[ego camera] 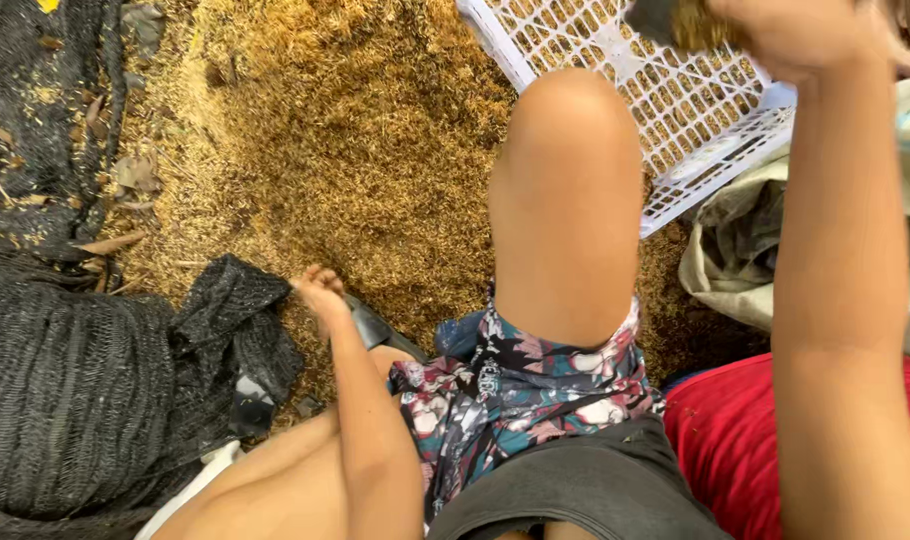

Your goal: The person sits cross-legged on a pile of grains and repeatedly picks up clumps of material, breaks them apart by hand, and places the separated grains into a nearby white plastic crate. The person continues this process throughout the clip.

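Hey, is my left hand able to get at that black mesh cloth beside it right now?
Probably yes: the left hand sits right at the edge of the black mesh cloth, with nothing between them.

We see open ground over the golden husk pile [355, 150] upper centre — room to reach there. Black netting [65, 390] crowds the left side. Our raised knee [567, 200] blocks the middle, white plastic crate [675, 110] and crumpled sack [745, 240] close off the right.
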